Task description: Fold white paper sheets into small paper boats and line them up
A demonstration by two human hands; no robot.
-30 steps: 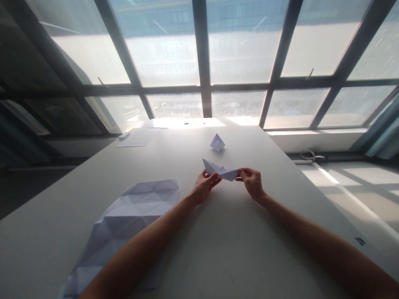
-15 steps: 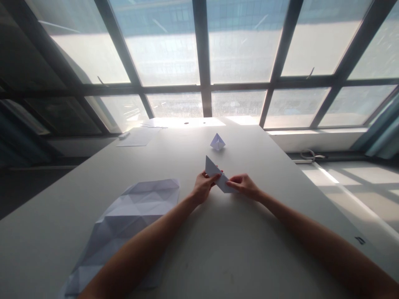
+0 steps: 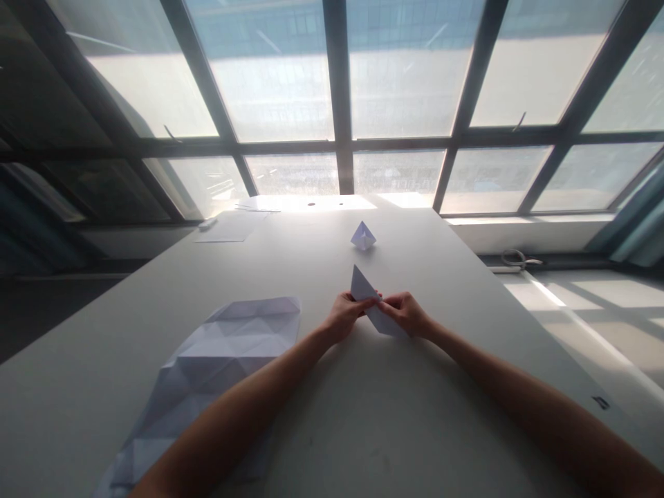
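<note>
A folded piece of white paper (image 3: 384,321) is held in the air above the table, tilted, with one pointed corner up at its left end. My left hand (image 3: 346,315) pinches its upper left part, thumb in front and fingers behind. Close beside it, my right hand (image 3: 407,312) grips the paper near the middle; the two thumbs almost meet. Beyond the hands stands a small folded paper boat (image 3: 363,236). Under and beside my left forearm lies a large creased sheet of paper (image 3: 228,349), partly hidden by that arm.
The white table (image 3: 332,429) reaches to the windows. Flat white paper (image 3: 223,228) lies at its far left, with a small white object (image 3: 207,225) at its edge. On the floor at the right is a coiled cable (image 3: 513,259).
My right hand has moved up along the folded paper, closer to my left hand. The paper and my left hand have shifted slightly right and down.
</note>
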